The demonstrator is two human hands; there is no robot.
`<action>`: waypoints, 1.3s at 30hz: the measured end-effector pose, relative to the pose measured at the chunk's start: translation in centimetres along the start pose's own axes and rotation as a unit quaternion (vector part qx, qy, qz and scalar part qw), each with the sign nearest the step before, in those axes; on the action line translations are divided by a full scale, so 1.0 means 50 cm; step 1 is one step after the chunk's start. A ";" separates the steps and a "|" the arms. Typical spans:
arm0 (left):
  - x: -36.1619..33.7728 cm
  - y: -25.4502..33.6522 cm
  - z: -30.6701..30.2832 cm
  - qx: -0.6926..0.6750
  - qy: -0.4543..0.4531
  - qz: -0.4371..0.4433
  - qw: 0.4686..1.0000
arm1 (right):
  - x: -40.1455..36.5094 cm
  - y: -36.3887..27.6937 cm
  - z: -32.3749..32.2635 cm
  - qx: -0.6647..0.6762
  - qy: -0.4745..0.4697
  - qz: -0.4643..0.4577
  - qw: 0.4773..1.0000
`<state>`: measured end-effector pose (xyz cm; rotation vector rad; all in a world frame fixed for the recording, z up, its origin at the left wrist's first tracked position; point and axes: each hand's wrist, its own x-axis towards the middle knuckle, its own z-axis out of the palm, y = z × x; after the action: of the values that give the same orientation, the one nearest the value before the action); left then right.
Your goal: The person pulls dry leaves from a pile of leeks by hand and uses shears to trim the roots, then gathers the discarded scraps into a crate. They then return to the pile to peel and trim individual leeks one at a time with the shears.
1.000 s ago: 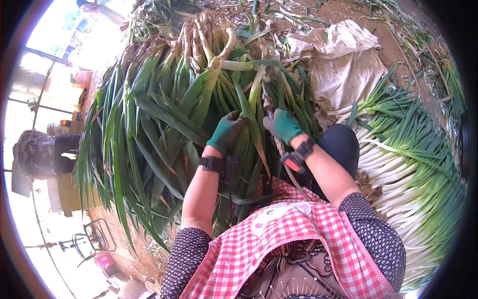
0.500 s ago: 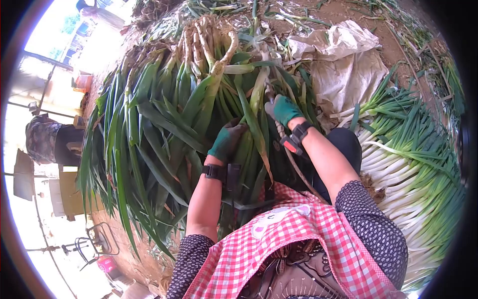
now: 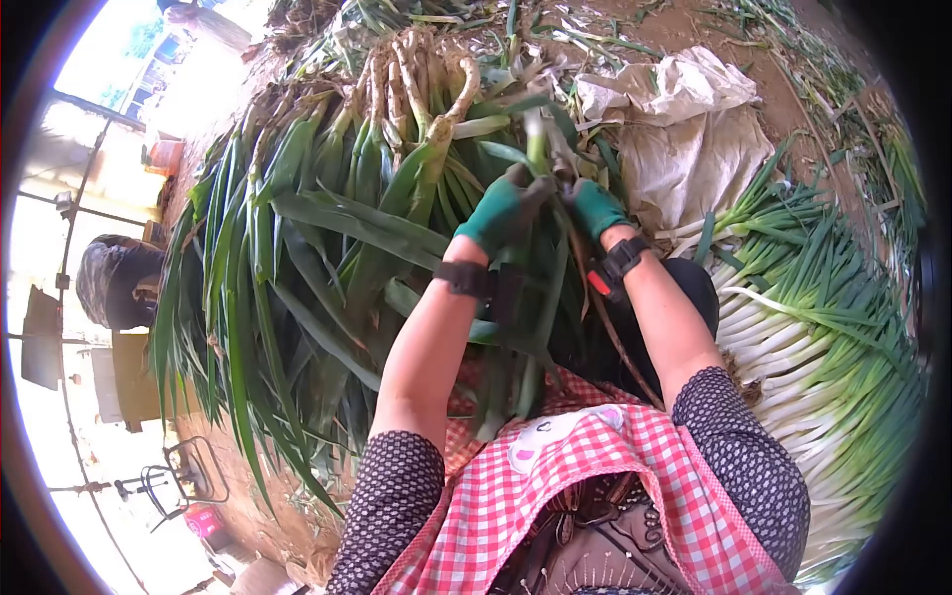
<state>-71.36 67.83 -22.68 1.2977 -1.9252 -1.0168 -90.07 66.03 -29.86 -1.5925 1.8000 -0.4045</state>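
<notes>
My left hand (image 3: 509, 210), in a green-and-dark work glove, is closed around a green onion (image 3: 536, 149). Its pale stalk rises above my fist, blurred by motion, and its leaves hang down towards my apron. Close beside it, my gloved right hand (image 3: 595, 210) is closed at the upper end of a thin brown hose (image 3: 601, 322), which runs down to my lap. What tips the hose is blurred and partly hidden by my fingers. To the left and under my hands lies a big heap of untrimmed green onions (image 3: 248, 238), with brown roots and dry stems at the top.
On the right, many green onions with clean white stalks (image 3: 793, 347) lie in a row. A crumpled pale sack (image 3: 694, 129) rests on the dirt floor behind them. Leaf scraps litter the ground at the top. A metal-framed object (image 3: 193, 476) stands at lower left.
My left hand has moved up and right from the heap, now gripping a green onion beside my right hand. My right hand has shifted slightly to the right.
</notes>
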 end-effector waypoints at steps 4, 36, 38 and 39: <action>0.003 0.030 -0.117 0.339 0.084 0.031 0.937 | 0.039 0.144 0.015 0.059 0.025 0.007 0.998; -0.176 -0.150 0.006 -0.327 0.215 -0.222 0.893 | -0.045 -0.164 -0.012 -0.038 -0.095 -0.132 0.986; -0.194 -0.065 -0.039 -0.450 0.138 -0.327 0.820 | -0.068 -0.132 0.003 -0.018 -0.098 -0.150 0.984; -0.200 -0.089 -0.047 -0.524 0.098 -0.298 0.791 | -0.094 -0.125 -0.003 -0.031 -0.096 -0.171 0.980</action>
<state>-63.86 75.56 -25.80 1.1967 -0.4894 -1.7912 -85.49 69.24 -24.39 -1.9228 1.4084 -0.3379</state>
